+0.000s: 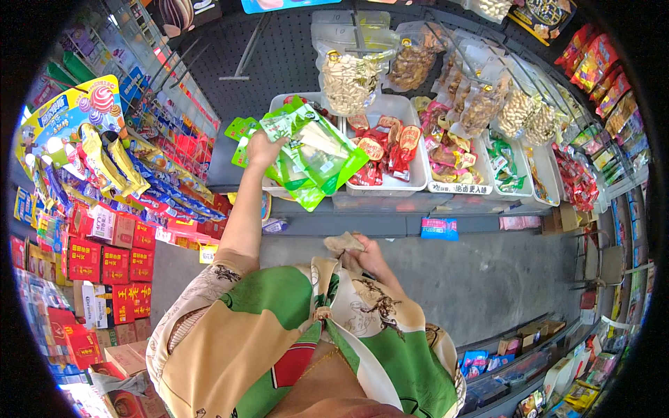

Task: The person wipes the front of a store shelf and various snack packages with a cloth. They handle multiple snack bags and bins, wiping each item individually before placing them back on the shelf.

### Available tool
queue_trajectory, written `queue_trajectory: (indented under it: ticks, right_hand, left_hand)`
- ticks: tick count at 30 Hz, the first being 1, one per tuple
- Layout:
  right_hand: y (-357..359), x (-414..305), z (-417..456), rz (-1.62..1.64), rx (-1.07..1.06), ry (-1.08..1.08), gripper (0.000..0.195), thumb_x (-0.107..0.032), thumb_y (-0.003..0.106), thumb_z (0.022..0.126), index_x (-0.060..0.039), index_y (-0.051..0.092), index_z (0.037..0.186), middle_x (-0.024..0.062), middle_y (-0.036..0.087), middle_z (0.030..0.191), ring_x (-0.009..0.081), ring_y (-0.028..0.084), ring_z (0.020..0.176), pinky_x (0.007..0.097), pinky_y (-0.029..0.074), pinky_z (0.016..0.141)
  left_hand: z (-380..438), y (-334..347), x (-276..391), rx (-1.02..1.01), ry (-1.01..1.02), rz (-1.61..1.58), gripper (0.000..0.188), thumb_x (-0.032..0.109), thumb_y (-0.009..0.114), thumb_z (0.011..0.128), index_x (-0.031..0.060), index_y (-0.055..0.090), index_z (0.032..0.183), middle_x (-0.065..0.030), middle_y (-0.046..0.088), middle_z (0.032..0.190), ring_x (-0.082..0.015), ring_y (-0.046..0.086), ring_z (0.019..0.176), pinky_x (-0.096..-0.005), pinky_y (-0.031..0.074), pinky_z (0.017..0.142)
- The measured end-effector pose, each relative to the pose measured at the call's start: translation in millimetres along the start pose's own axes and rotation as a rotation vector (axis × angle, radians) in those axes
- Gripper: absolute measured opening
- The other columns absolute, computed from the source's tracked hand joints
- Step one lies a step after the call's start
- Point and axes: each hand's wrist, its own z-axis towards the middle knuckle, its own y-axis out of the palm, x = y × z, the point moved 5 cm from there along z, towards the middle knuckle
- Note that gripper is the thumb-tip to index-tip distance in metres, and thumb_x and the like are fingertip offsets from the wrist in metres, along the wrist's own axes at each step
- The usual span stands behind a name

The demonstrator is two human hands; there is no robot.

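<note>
My left hand (263,149) grips several green and clear snack packets (325,180), held over the white plastic bins on the shelf. Pale strips show through the window of the top packet. Close to my body, my right hand (370,255) holds a crumpled beige cloth (342,243). A white bin (387,189) of red-wrapped snacks (400,142) sits just right of the packets. The bin beneath the packets is mostly hidden by them.
Clear bags of nuts (342,78) hang from metal hooks above the bins. More bins (460,186) continue rightward. Hanging candy (104,162) and stacked red drink cartons (104,261) stand at left. A blue and pink packet (440,229) lies on the low shelf ledge. A chair (609,264) is at right.
</note>
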Motion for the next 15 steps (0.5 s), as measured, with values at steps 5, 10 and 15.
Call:
queue_trajectory:
  ticks: [5,10,15]
  right_hand:
    - [0,-14,0,0.141,0.022,0.033,0.032,0.002,0.063,0.071,-0.0004,0.056,0.102,0.0058,0.053,0.108,0.0121,0.048,0.097,0.0257,0.037,0.085]
    - [-11,-11,-5,0.104,0.087,-0.023,0.035,0.001,0.062,0.070,-0.0036,0.054,0.104,0.0028,0.058,0.093,0.0110,0.053,0.086,0.0245,0.042,0.078]
    - [-22,-12,-18,0.095,0.162,-0.026,0.035,-0.001,0.063,0.070,-0.0036,0.054,0.104,0.0045,0.059,0.095,0.0121,0.053,0.086,0.0249,0.042,0.077]
  left_hand:
    - [19,-17,35,0.125,0.210,0.177,0.063,0.040,0.071,0.059,-0.0059,0.052,0.098,-0.0228,0.052,0.106,-0.0347,0.055,0.090,-0.0378,0.045,0.075]
    - [71,-22,123,0.114,0.327,-0.326,0.071,0.041,0.074,0.057,-0.0087,0.051,0.102,-0.0221,0.054,0.104,-0.0299,0.055,0.092,-0.0328,0.042,0.082]
    - [106,-14,160,-0.370,0.112,-0.963,0.041,0.026,0.073,0.064,-0.0029,0.059,0.089,-0.0097,0.061,0.083,-0.0170,0.059,0.070,-0.0307,0.047,0.060]
